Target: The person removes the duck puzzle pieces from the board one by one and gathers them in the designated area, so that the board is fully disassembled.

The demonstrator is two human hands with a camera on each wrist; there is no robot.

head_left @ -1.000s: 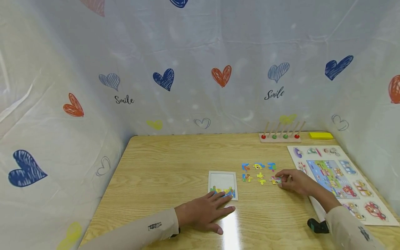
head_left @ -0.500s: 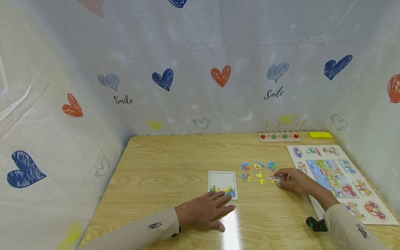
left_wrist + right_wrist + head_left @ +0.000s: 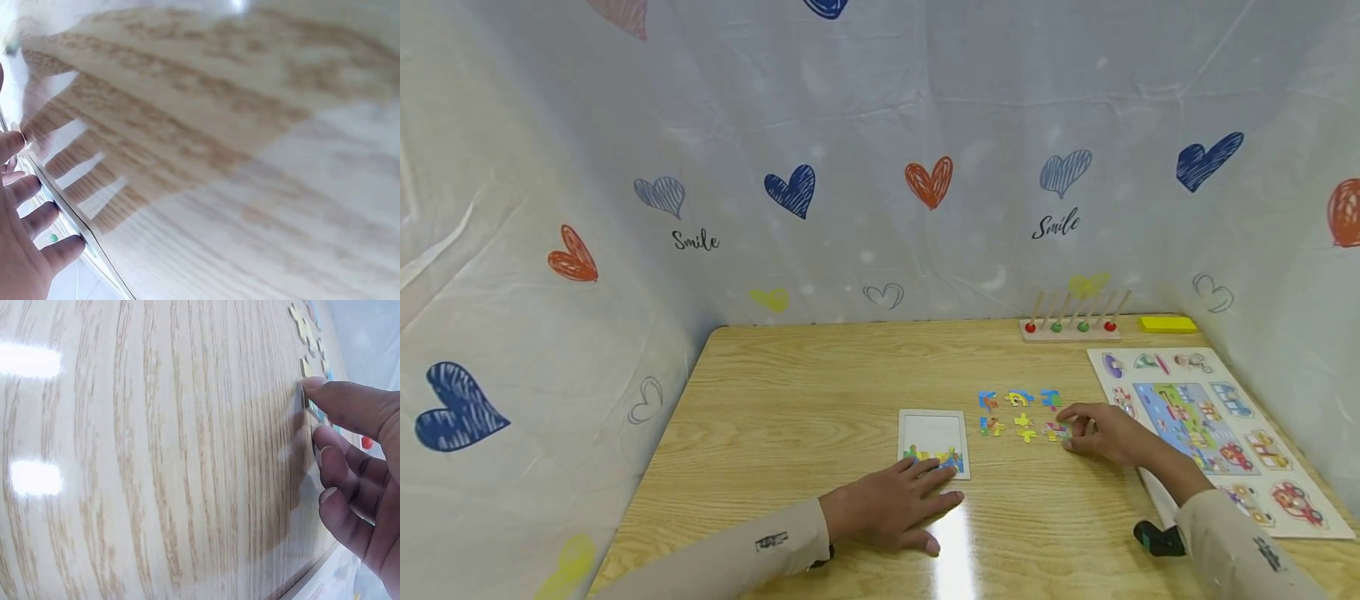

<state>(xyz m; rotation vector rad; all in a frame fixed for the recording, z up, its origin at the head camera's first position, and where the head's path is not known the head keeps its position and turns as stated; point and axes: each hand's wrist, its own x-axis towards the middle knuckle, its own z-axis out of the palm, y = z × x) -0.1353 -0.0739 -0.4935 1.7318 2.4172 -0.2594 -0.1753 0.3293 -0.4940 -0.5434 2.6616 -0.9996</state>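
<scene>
My left hand (image 3: 895,508) lies with fingers spread, fingertips on the near edge of a white puzzle tray (image 3: 934,432). Along the tray's near side sits a strip of fitted jigsaw pieces, partly hidden by those fingers. Right of the tray, loose jigsaw pieces lie in two rows, including a yellow piece (image 3: 1026,427) and an orange-and-blue piece (image 3: 988,402). At the right end of the near row, my right hand (image 3: 1105,433) pinches a pink jigsaw piece (image 3: 1052,431) between thumb and fingers, low at the table. The right wrist view shows the thumb (image 3: 350,406) against its edge.
A large picture board (image 3: 1213,492) lies on the right, partly under the right forearm. At the back right stand a wooden peg rack (image 3: 1070,332) with red and green beads and a yellow block (image 3: 1167,324). A black object (image 3: 1159,539) is by the right sleeve.
The right hand and the pink jigsaw piece have shifted very slightly left, toward the yellow piece. The left hand stays on the tray, its thumb moved a little.
</scene>
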